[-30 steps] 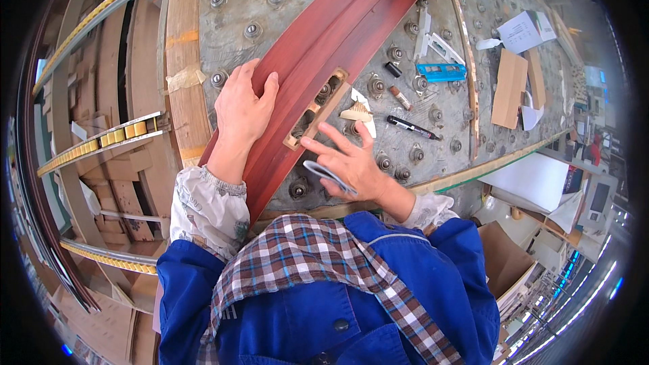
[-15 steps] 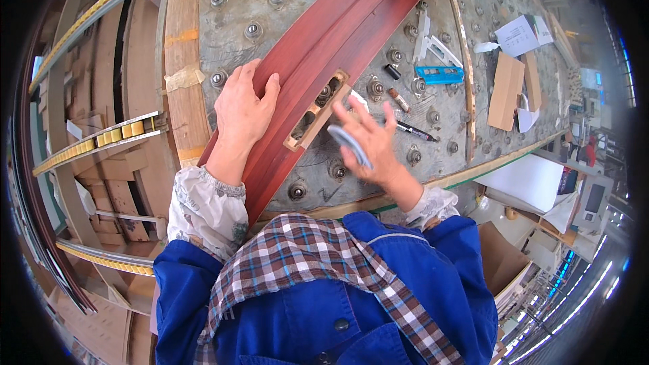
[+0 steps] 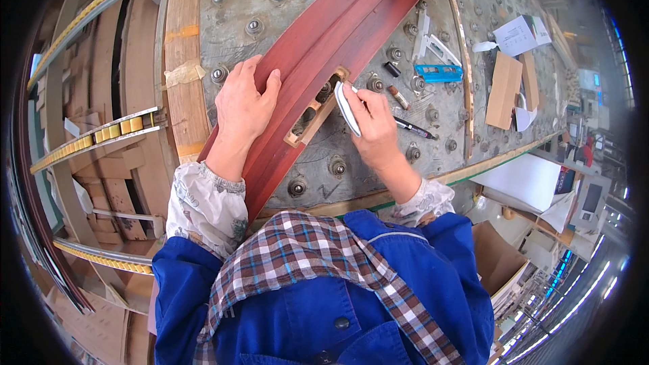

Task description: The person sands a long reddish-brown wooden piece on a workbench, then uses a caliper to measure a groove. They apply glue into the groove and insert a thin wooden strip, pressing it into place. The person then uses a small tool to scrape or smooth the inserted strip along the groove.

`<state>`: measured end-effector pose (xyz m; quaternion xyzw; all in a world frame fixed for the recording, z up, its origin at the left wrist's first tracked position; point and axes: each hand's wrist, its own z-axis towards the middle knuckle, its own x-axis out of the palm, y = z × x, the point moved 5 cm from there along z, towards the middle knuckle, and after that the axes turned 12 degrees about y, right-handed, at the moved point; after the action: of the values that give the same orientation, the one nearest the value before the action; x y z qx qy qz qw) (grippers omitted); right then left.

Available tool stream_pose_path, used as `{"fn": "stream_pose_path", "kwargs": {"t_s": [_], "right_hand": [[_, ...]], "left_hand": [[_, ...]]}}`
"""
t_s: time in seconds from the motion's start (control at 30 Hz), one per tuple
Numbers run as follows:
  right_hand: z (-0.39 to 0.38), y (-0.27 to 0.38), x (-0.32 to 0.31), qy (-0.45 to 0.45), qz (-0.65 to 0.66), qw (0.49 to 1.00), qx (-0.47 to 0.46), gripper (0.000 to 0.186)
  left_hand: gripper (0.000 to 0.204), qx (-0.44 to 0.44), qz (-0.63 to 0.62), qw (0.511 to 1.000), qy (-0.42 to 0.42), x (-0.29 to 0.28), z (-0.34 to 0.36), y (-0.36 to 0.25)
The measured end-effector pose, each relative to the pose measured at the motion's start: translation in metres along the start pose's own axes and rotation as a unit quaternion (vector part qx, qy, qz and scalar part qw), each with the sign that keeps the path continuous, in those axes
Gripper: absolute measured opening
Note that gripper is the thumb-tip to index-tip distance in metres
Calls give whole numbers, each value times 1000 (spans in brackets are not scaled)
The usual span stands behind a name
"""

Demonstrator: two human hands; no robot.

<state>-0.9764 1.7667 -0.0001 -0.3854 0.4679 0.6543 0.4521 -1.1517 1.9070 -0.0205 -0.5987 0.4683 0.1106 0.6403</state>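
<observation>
A long reddish-brown wooden board [image 3: 297, 54] with moulded grooves lies diagonally across the metal table. Near its close end, a pale rectangular cutout [image 3: 307, 118] opens at the right edge, and a table roller shows through it. My left hand [image 3: 245, 105] rests on the board's left side, its fingers laid out and thumb apart, holding nothing. My right hand [image 3: 377, 128] grips a thin whitish pad [image 3: 347, 109] with a rounded outline, held on edge. The pad is beside the right rim of the cutout; whether it touches the wood I cannot tell.
Right of my hand lie a black marker [image 3: 416, 128], a brown stick [image 3: 399, 97], a black cap [image 3: 392, 69] and a blue-and-white tool [image 3: 438, 73]. Metal ball rollers [image 3: 337, 166] stud the table. Cardboard pieces [image 3: 504, 91] and a white box [image 3: 522, 35] sit farther right.
My right hand has closed more firmly round the pad, its spread fingers now drawn together, and the pad stands more upright by the cutout. The left hand and board hold still.
</observation>
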Motion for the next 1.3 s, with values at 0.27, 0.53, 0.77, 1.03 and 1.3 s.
{"fn": "stream_pose_path", "kwargs": {"t_s": [0.27,0.53,0.77,1.03,1.3], "right_hand": [[-21,31,10,8,143,988,-60,44],[-21,43,9,37,133,990,-17,47],[-11,-3,8,-42,86,993,75,53],[-52,7,-12,-2,202,968,152,56],[-36,-7,-48,211,126,965,95,101]], "left_hand": [[46,1,-5,1000,8,3,2,2],[47,6,24,1000,-4,3,2,3],[47,1,11,1000,4,3,-1,3],[46,2,13,1000,-14,0,0,0],[46,-2,21,1000,-17,4,0,8]]}}
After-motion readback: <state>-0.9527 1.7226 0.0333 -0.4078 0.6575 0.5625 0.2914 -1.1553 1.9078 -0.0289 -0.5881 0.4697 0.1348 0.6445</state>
